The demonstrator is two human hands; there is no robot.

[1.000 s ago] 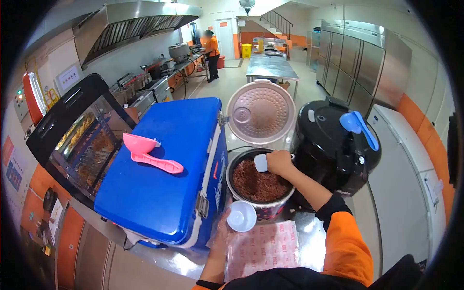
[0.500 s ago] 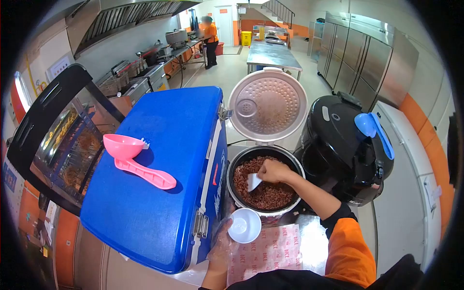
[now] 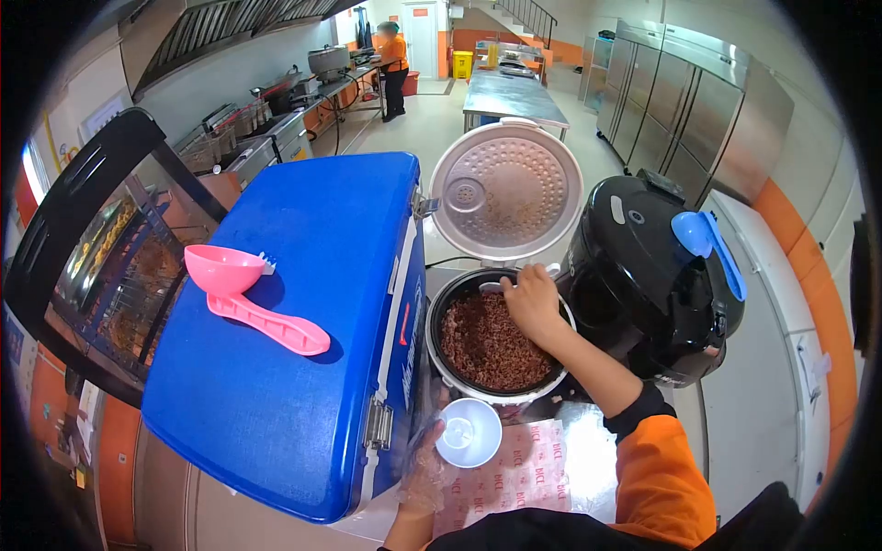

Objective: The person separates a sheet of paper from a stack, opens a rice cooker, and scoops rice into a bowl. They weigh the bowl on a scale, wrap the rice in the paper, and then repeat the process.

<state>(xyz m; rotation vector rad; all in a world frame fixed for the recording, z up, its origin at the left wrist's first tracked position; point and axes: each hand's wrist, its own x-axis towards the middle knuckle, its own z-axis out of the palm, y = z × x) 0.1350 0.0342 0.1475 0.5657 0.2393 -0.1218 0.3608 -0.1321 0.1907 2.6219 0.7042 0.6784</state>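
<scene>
Steel worktop point(image 3: 591, 450) in kitchen, bearing blue cooler box point(image 3: 285, 386) and lid-raised cooker point(image 3: 519, 399) of reddish-brown rice point(image 3: 501, 349). Right hand point(image 3: 533, 298): fingers curled closed on white scoop point(image 3: 490, 287), at cooker's far inner edge. Plastic-covered left hand point(image 3: 425, 473): fingers partly wrapped round side of white cup point(image 3: 470, 436), mouth upward, just before cooker, above printed paper point(image 3: 516, 473).

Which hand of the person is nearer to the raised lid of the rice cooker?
Right. The right hand is at the far side of the open cooker, close to the lid; the left hand is farther away, holding a pale cup.
</scene>
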